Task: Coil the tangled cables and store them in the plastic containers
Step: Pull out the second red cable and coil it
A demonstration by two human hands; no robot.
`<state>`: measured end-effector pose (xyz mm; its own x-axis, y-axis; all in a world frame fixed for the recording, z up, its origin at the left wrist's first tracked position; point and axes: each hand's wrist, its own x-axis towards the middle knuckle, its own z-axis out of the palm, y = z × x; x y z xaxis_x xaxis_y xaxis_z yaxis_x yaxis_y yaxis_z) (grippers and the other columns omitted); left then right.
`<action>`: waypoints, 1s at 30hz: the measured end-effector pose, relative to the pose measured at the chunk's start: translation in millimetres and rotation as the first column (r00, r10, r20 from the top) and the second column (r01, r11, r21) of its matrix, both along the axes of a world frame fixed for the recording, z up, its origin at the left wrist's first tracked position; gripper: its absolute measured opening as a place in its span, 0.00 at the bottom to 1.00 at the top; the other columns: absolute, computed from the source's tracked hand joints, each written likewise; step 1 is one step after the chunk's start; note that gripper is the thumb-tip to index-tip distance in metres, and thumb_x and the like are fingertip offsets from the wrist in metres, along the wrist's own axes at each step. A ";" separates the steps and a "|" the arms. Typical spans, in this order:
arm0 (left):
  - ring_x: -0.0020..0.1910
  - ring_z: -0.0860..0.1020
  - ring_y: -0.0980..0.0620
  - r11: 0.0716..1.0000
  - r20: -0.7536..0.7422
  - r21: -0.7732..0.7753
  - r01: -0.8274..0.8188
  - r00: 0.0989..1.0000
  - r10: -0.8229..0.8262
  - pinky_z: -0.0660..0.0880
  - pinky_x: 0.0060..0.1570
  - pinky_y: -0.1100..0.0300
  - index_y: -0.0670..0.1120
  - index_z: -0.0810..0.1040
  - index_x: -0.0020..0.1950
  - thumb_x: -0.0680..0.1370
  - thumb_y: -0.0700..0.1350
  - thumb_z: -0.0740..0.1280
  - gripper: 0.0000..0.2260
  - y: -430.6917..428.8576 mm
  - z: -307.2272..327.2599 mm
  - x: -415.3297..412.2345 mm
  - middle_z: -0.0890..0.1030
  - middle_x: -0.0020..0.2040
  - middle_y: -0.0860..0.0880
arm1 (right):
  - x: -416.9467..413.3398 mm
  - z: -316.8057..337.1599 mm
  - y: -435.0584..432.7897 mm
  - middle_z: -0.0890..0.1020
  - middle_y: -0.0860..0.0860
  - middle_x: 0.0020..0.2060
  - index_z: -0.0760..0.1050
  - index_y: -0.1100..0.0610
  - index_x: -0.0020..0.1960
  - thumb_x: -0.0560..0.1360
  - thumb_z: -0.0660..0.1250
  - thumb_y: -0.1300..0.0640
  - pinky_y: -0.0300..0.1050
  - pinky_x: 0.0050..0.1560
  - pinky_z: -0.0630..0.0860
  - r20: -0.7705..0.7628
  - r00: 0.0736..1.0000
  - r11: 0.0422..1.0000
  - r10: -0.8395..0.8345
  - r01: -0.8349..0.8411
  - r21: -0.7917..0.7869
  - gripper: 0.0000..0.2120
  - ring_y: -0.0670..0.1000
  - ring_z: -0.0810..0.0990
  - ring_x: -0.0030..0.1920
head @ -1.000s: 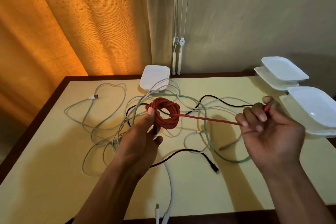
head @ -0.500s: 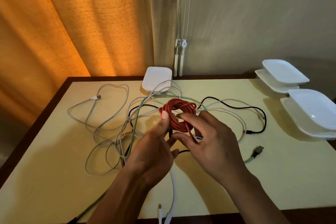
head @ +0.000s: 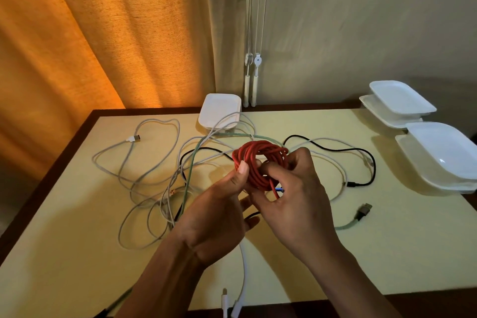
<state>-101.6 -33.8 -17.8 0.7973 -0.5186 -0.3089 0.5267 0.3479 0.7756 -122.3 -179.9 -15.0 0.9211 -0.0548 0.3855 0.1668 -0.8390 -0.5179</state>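
Tabletop (head: 64, 253), head view. Left half: tangled white cables (head: 144, 178), with one plug (head: 135, 138) near the far left corner. Middle of the far edge: a white container (head: 219, 108), with a cable looped over its near rim. A green cable (head: 191, 162) crosses the tangle. Centre, held over the tangle: red coil (head: 259, 165). The left hand (head: 219, 217) grips it, thumb pressed on its left side. The right hand (head: 296, 204) has its fingers (head: 300, 159) curled round the coil's right side. Further right: black cable (head: 361, 160). Right edge: stacked containers (head: 444, 157), open
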 end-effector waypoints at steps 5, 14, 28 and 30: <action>0.68 0.75 0.48 0.985 0.082 0.172 -0.004 0.997 -0.010 0.67 0.66 0.47 0.52 0.85 0.61 0.75 0.57 0.69 0.18 12.6 2.5 9.4 0.82 0.65 0.55 | -1.2 3.0 -7.3 0.62 0.43 0.49 0.80 0.40 0.58 0.69 0.74 0.44 0.33 0.33 0.65 -0.076 0.997 0.997 0.030 -0.036 -0.071 0.17 0.45 0.70 0.40; 0.41 0.81 0.53 0.842 0.267 0.534 -0.076 0.960 -0.083 0.76 0.43 0.57 0.43 0.86 0.53 0.73 0.53 0.73 0.16 24.9 10.1 13.5 0.86 0.42 0.49 | -3.4 9.8 -10.7 0.65 0.44 0.54 0.79 0.42 0.57 0.72 0.72 0.42 0.38 0.33 0.61 -0.224 0.972 0.948 0.078 -0.142 -0.286 0.15 0.48 0.68 0.39; 0.39 0.84 0.45 0.857 0.083 0.388 -0.339 0.939 0.333 0.80 0.35 0.60 0.33 0.83 0.49 0.80 0.37 0.69 0.07 25.7 6.4 22.5 0.86 0.43 0.36 | 2.3 14.5 -45.7 0.75 0.50 0.44 0.78 0.51 0.61 0.67 0.65 0.65 0.41 0.37 0.68 -0.038 0.918 0.544 0.395 -0.200 0.815 0.24 0.46 0.70 0.38; 0.37 0.85 0.46 0.869 0.028 0.319 -0.378 0.921 0.389 0.82 0.35 0.61 0.33 0.83 0.47 0.80 0.37 0.68 0.08 27.2 4.8 25.1 0.85 0.42 0.37 | 3.5 20.8 -57.9 0.75 0.55 0.40 0.79 0.60 0.56 0.70 0.60 0.68 0.44 0.34 0.62 0.029 0.949 0.249 0.314 -0.112 0.962 0.17 0.49 0.65 0.33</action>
<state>-76.5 -6.7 -13.0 0.8992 -0.0464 -0.4351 0.4305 0.2719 0.8607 -118.8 -237.7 5.8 0.9939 -0.0773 0.0787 0.0993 0.3175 -0.9430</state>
